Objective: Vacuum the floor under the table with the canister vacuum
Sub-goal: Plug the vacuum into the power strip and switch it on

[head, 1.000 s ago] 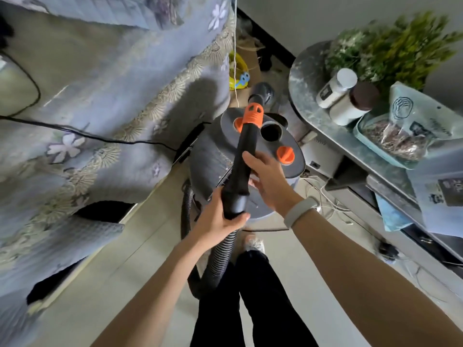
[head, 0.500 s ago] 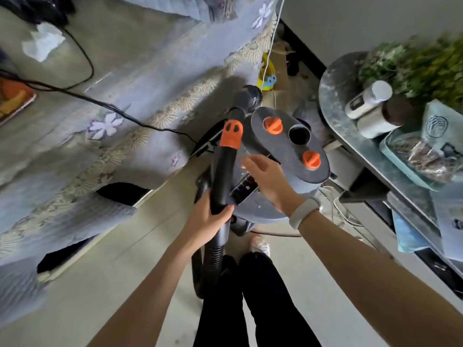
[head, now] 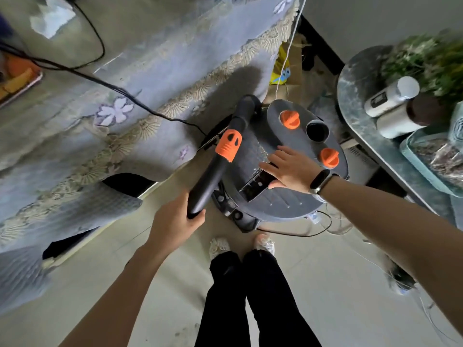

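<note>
A grey canister vacuum (head: 283,204) with orange knobs on its lid stands on the floor in front of my feet. My left hand (head: 172,221) grips the lower end of the black wand (head: 213,171), which has an orange slider and points up toward the table. My right hand (head: 288,169) rests on the vacuum lid, fingers spread and reaching onto the black handle bar (head: 253,187). The table (head: 125,78) on the left is draped in a blue floral cloth that hangs low.
A black cable (head: 140,101) runs across the tablecloth to the vacuum. A marble-topped counter (head: 355,96) on the right holds bottles, a plant and a tray. Thin cords (head: 325,229) lie on the floor by the vacuum. Pale tile floor (head: 125,284) spreads in front.
My right hand left the wand and came down onto the vacuum lid by the handle bar. My left hand swung the wand leftward, off the lid.
</note>
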`<state>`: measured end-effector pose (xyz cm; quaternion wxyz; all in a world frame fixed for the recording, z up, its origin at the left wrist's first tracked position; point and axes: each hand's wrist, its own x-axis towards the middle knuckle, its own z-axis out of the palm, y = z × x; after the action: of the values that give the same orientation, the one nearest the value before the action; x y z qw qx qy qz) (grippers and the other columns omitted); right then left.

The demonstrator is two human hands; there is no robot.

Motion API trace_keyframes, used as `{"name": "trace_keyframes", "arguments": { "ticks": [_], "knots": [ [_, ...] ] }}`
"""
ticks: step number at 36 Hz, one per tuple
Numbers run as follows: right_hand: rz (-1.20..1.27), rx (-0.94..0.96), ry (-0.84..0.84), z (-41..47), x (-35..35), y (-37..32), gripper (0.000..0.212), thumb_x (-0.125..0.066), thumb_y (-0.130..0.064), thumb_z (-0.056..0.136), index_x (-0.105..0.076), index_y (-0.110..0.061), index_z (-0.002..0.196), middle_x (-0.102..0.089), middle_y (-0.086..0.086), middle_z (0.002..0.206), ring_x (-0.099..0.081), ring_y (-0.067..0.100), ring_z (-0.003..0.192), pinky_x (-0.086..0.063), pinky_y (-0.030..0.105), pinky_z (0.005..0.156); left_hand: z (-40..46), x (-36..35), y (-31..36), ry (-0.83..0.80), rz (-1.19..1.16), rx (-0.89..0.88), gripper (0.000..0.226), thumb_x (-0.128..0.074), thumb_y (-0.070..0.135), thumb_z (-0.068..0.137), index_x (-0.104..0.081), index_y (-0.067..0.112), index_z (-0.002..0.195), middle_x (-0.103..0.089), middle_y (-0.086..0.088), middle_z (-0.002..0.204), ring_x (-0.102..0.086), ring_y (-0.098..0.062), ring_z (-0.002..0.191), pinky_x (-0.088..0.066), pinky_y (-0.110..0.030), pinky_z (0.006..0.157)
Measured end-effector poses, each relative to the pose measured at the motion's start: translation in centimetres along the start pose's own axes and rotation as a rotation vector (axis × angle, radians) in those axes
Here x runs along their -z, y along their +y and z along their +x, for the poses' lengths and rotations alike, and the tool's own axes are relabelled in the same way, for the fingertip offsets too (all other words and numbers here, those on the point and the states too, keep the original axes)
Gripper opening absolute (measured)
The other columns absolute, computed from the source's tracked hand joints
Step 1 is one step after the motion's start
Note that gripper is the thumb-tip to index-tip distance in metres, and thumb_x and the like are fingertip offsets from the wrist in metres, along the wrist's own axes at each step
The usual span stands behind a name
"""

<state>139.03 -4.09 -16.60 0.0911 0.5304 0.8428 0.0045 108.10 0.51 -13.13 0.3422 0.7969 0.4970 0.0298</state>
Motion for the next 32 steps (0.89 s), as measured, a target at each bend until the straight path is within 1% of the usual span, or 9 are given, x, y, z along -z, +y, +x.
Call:
{"name": "trace_keyframes", "arguments": {
  "ticks": [3, 5, 11, 14, 16, 19, 24, 27, 32],
  "knots": [
    [-0.053, -0.019, -0.047, 0.1, 0.2, -0.1, 0.060, -0.078, -0.057, 0.061, -0.068, -0.007, 0.093, -0.063, 0.008, 0.078, -0.062, 0.029, 0.069, -0.053, 0.033, 0.073, 0.3, 0.3, -0.3, 0.058, 0.012, 0.027, 0.043, -0.072, 0.023, 0.081, -0.056, 0.007, 0.117, -0.068, -0.010, 0.086, -0.064, -0.033, 0.079, -0.045, -0.034, 0.064],
    [-0.084, -0.032, -0.071, 0.2, 0.4, -0.3, 0.062, -0.078, -0.059, 0.059, -0.068, -0.006, 0.089, -0.064, 0.008, 0.076, -0.061, 0.028, 0.068, -0.053, 0.032, 0.072, 0.5, 0.6, -0.2, 0.083, -0.025, 0.040, 0.040, -0.071, 0.022, 0.081, -0.054, 0.006, 0.114, -0.065, -0.009, 0.084, -0.063, -0.032, 0.077, -0.050, -0.038, 0.067],
    [-0.103, -0.097, -0.116, 0.5, 0.4, -1.2, 0.063, -0.078, -0.062, 0.057, -0.067, -0.005, 0.083, -0.062, 0.008, 0.073, -0.059, 0.028, 0.066, -0.051, 0.032, 0.069, 0.9, 1.2, 0.5, 0.143, -0.137, 0.049, 0.041, -0.070, 0.017, 0.082, -0.051, 0.005, 0.117, -0.049, 0.016, 0.073, -0.055, -0.016, 0.065, -0.038, -0.024, 0.057],
    [-0.101, -0.142, -0.119, 0.2, 0.2, -1.6, 0.063, -0.075, -0.064, 0.060, -0.067, -0.006, 0.083, -0.063, 0.008, 0.074, -0.059, 0.027, 0.066, -0.051, 0.032, 0.067, 0.8, 1.2, 0.6, 0.129, -0.148, 0.041, 0.032, -0.071, 0.016, 0.081, -0.052, 0.006, 0.105, -0.050, 0.011, 0.069, -0.055, -0.016, 0.061, -0.039, -0.022, 0.053],
    [-0.082, -0.180, -0.105, -0.1, 0.2, -1.8, 0.062, -0.076, -0.062, 0.061, -0.065, -0.006, 0.082, -0.062, 0.008, 0.074, -0.057, 0.027, 0.065, -0.050, 0.032, 0.066, 0.6, 1.0, 0.7, 0.121, -0.154, 0.029, 0.028, -0.072, 0.017, 0.081, -0.052, 0.007, 0.098, -0.054, 0.003, 0.069, -0.058, -0.020, 0.062, -0.044, -0.028, 0.053],
    [-0.059, -0.228, -0.071, -0.8, 0.1, -2.3, 0.059, -0.077, -0.058, 0.062, -0.063, -0.005, 0.081, -0.061, 0.010, 0.073, -0.056, 0.028, 0.063, -0.048, 0.033, 0.064, 0.4, 0.8, 0.9, 0.126, -0.152, 0.003, 0.031, -0.072, 0.016, 0.080, -0.053, 0.005, 0.102, -0.059, -0.006, 0.074, -0.060, -0.025, 0.065, -0.046, -0.032, 0.056],
    [-0.074, -0.257, -0.041, -1.1, -0.2, -2.7, 0.058, -0.074, -0.059, 0.065, -0.062, -0.005, 0.083, -0.060, 0.010, 0.074, -0.055, 0.028, 0.063, -0.047, 0.034, 0.064, 0.5, 0.9, 1.0, 0.124, -0.124, 0.007, 0.035, -0.073, 0.017, 0.079, -0.056, 0.006, 0.106, -0.063, -0.006, 0.079, -0.061, -0.027, 0.070, -0.048, -0.034, 0.060],
    [-0.044, -0.287, -0.036, -1.0, -0.2, -3.0, 0.056, -0.071, -0.057, 0.070, -0.062, -0.005, 0.088, -0.061, 0.010, 0.079, -0.056, 0.029, 0.068, -0.048, 0.036, 0.069, 0.8, 0.9, 1.1, 0.117, -0.127, 0.022, 0.032, -0.073, 0.018, 0.079, -0.056, 0.007, 0.103, -0.062, -0.005, 0.077, -0.060, -0.026, 0.068, -0.048, -0.036, 0.060],
    [0.219, -0.520, 0.013, -1.4, -0.2, -4.2, 0.050, -0.075, -0.046, 0.072, -0.063, -0.009, 0.103, -0.065, 0.011, 0.100, -0.060, 0.033, 0.095, -0.046, 0.044, 0.090, 1.3, 0.6, 1.7, 0.125, -0.128, 0.013, 0.028, -0.073, 0.017, 0.080, -0.053, 0.005, 0.097, -0.056, -0.003, 0.070, -0.058, -0.025, 0.062, -0.043, -0.030, 0.055]
  ]
}}
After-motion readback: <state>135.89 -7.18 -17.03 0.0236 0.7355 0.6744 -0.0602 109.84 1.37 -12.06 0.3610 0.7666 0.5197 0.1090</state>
